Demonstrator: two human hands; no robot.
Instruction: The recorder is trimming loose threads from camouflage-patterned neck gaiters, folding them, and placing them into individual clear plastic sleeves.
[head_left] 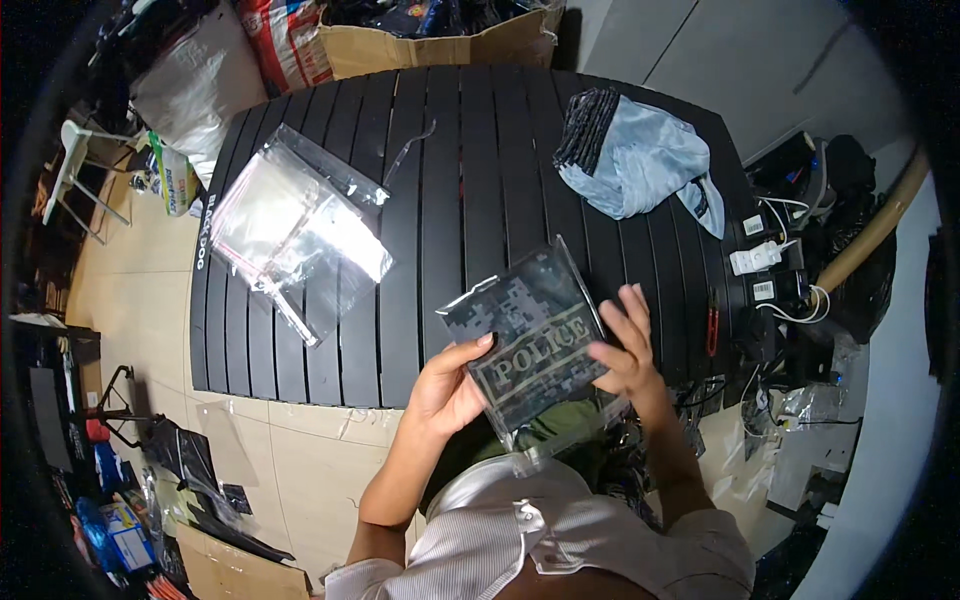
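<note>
My left hand (pixel 450 388) grips the left edge of a flat camouflage fabric piece in a clear plastic bag (pixel 530 300), its thumb lying on top. The piece is dark, with grey pixel pattern and pale lettering between two light lines. The package is tilted above the table's near edge, and its clear lower end hangs toward my lap. At its right edge is my right hand (pixel 628 350), slightly blurred, with the fingers apart. One or two of those fingers overlap the package's edge; whether they press on it I cannot tell.
Clear plastic bags (pixel 300 230) lie in a pile on the left of the black slatted table (pixel 430 230). A pale blue bag (pixel 640 160) with black ribbed pieces lies far right. Along the right edge are a red cutter (pixel 712 325), a white power strip (pixel 757 258) and cables.
</note>
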